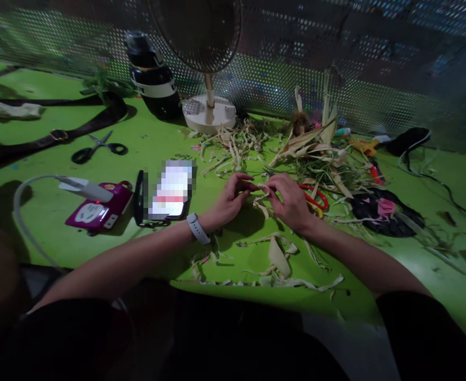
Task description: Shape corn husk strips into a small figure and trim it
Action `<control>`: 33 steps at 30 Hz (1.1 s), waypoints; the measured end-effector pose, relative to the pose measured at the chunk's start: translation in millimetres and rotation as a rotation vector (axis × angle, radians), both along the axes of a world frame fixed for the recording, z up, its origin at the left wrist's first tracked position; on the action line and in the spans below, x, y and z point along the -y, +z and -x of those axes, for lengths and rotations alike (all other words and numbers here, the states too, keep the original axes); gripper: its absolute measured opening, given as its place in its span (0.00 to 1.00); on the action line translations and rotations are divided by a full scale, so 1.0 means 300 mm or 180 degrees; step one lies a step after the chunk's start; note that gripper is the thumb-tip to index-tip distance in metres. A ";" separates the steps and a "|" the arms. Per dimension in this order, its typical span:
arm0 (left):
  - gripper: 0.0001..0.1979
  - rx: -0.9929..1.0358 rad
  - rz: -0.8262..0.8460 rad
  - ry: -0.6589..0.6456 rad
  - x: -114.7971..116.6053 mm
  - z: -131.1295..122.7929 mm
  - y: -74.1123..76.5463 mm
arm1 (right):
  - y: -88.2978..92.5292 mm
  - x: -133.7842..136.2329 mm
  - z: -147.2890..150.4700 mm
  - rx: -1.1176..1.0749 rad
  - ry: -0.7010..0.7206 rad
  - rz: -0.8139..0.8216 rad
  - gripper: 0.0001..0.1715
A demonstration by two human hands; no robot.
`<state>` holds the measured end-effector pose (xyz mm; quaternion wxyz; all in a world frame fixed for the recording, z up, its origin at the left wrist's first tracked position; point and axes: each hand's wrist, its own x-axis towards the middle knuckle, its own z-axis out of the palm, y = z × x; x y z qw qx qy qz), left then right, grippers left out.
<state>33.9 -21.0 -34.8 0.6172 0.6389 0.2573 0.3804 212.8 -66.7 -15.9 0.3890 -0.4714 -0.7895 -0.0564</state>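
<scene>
Over the green table (50, 222), my left hand (229, 201) and my right hand (290, 201) meet at the fingertips. Both pinch a small pale strip of dried husk (261, 189) between them. My left wrist wears a white watch band (198, 228). Loose husk strips (276, 256) lie on the table just below my hands, and a bigger heap of husks (316, 145) sits behind my right hand. Red-handled scissors (316, 197) lie right beside my right hand.
A phone (171, 189) on a stand is left of my hands, with a magenta device (98, 209) and white cable beside it. Black scissors (100, 147), a dark strap (58, 135), a dark bottle (153, 79) and a desk fan (207, 63) stand further back. Dark cloth (383, 211) lies right.
</scene>
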 end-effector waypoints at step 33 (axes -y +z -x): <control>0.13 -0.0488 0.0105 -0.0704 0.023 0.034 0.067 | 0.003 0.010 0.009 0.0079 0.0014 -0.0264 0.06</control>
